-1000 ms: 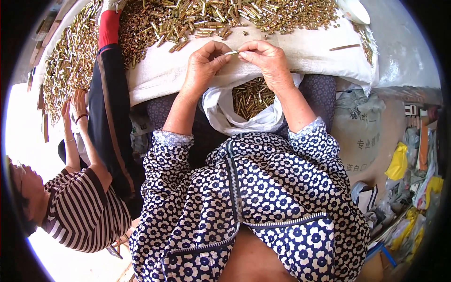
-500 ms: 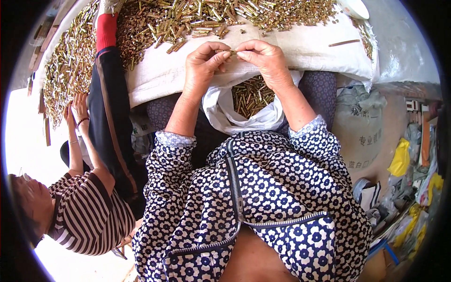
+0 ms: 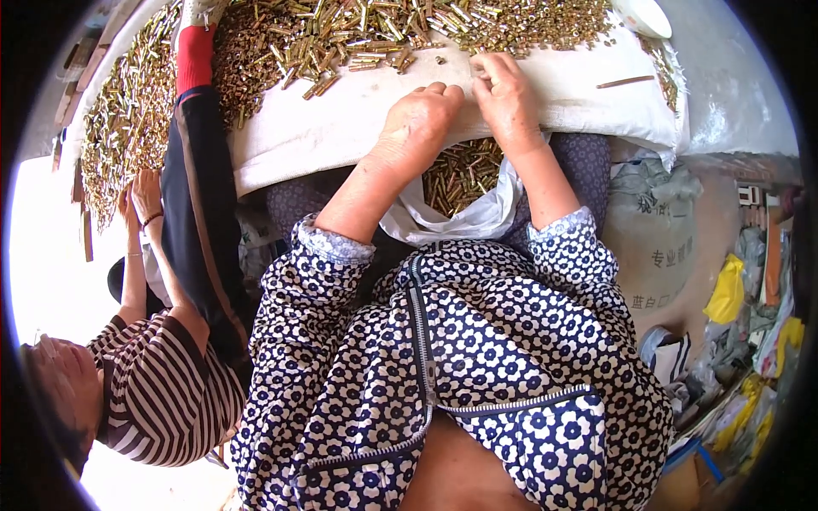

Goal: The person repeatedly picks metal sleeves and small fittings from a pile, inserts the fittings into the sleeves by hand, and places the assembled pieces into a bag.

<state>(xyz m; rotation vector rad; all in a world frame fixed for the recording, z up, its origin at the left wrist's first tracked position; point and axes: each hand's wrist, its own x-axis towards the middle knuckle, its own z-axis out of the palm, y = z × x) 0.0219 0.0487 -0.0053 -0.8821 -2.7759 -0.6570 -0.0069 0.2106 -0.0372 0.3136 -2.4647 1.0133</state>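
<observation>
My left hand (image 3: 423, 119) is curled over the opening of a white plastic bag (image 3: 447, 228) in my lap. Its back faces up and its fingertips are hidden, so what it holds cannot be made out. Brass-coloured metal sleeves (image 3: 460, 179) fill the bag. My right hand (image 3: 507, 98) lies over the near part of the white cloth (image 3: 579, 94), fingers bent together in a pinch. Anything between them is too small to see. Beyond both hands, a heap of loose brass-coloured sleeves (image 3: 366, 38) lies beside many small nut-like pieces (image 3: 537, 25).
On the left, a co-worker in a striped shirt (image 3: 170, 392) has both hands (image 3: 143, 198) at the heap's edge; that person's leg (image 3: 204, 204) stretches along my left. A thin brown stick (image 3: 625, 83) and a white bowl (image 3: 645, 15) lie at right. Plastic bags (image 3: 724, 289) clutter the right-hand floor.
My hands, which met at a small metal sleeve, have parted. The left turned over and moved right above the bag; the right moved slightly forward toward the small pieces.
</observation>
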